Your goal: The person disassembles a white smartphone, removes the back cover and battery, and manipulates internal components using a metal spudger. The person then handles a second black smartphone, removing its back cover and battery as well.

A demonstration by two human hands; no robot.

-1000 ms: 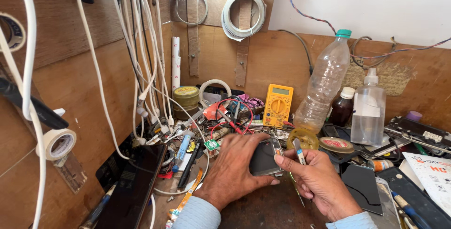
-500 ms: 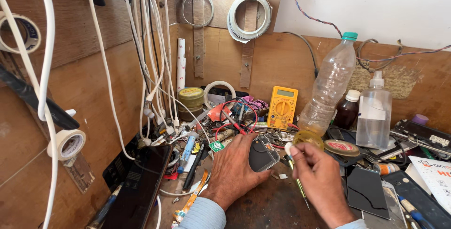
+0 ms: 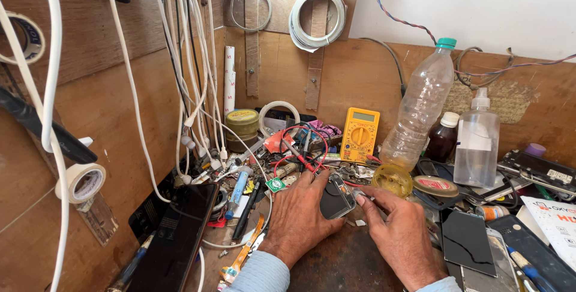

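- Far left: a roll of white tape (image 3: 81, 182) hangs on the wooden side wall, with white cables (image 3: 180, 88) trailing down beside it.
- Lower left: a dark phone (image 3: 177, 241) lies flat on the counter (image 3: 342, 268), next to a blue pen (image 3: 236, 189).
- Centre: the left hand (image 3: 298, 217) lies palm down on the counter, its fingers closed around the left side of a small dark device (image 3: 333, 199), which sits on the counter between both hands.
- Right of centre: the right hand (image 3: 401, 232) touches the device's right edge; its grip is narrow, thumb and forefinger pinched on something too small to tell.
- Behind the hands: a yellow multimeter (image 3: 360, 134) stands against the back wall, red test leads (image 3: 300, 154) looped before it.
- Right: a clear plastic bottle (image 3: 420, 109) with a green cap leans by a brown bottle (image 3: 442, 139) and a clear spray bottle (image 3: 477, 142).
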